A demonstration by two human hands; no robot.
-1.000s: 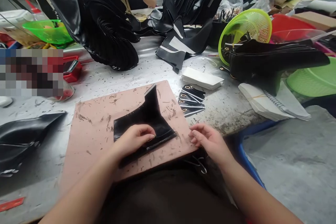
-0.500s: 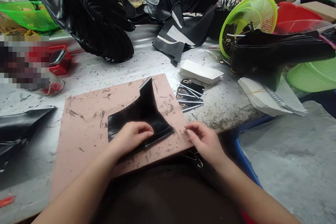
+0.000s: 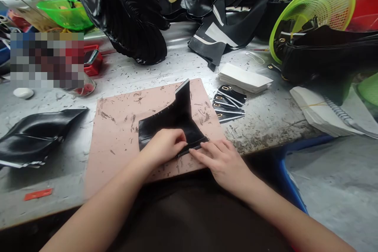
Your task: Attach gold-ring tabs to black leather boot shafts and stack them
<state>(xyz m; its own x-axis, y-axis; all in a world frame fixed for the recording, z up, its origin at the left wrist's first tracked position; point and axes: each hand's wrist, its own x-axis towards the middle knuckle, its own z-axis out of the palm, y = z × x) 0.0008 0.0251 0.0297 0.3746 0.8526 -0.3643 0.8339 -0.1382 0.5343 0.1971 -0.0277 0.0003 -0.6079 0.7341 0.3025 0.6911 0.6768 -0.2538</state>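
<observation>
A black glossy leather piece [image 3: 174,124], shaped like a boot upper, lies on a pink work board [image 3: 118,134] in front of me. My left hand [image 3: 163,147] rests curled on its near edge, fingers pressed onto the leather. My right hand [image 3: 220,159] lies beside it with fingers stretched flat, their tips touching the piece's lower right edge. Several small black tabs with gold eyelets [image 3: 228,104] lie just right of the board.
Fanned stacks of black leather cuts [image 3: 132,15] stand at the back, another black piece [image 3: 35,136] lies at left. A white paper stack [image 3: 243,78], notebook [image 3: 325,112], yellow-green basket [image 3: 319,8], green bowl [image 3: 63,13] and red box [image 3: 93,61] crowd the grey table [image 3: 265,122].
My right hand has moved left from the board's corner onto the leather piece's lower edge. The left hand stays on the piece. The camera view shifted slightly.
</observation>
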